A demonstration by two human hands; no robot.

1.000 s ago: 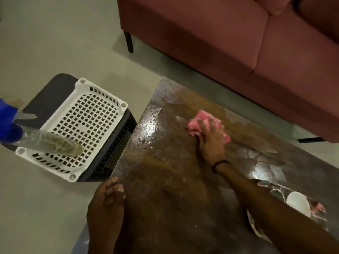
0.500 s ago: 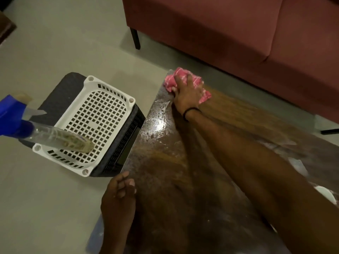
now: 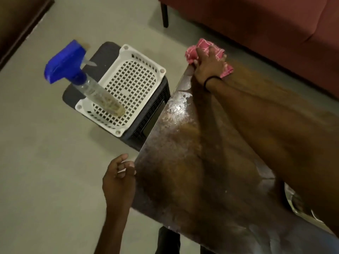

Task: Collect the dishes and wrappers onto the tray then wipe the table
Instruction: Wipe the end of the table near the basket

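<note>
My right hand presses a pink checked cloth onto the far left corner of the dark, wet, glossy table. My arm stretches across the tabletop. My left hand rests at the table's left edge, fingers curled loosely, holding nothing. The tray shows only as a sliver of rim at the right, under my forearm; what lies on it is hidden.
A white perforated basket sits upside-down on a dark crate left of the table, with a clear spray bottle with a blue head standing on it. A red sofa runs behind the table. Grey floor lies to the left.
My right hand slid the cloth from the table's middle out to the far left corner. The view shifted right and down; my left hand stayed at the edge.
</note>
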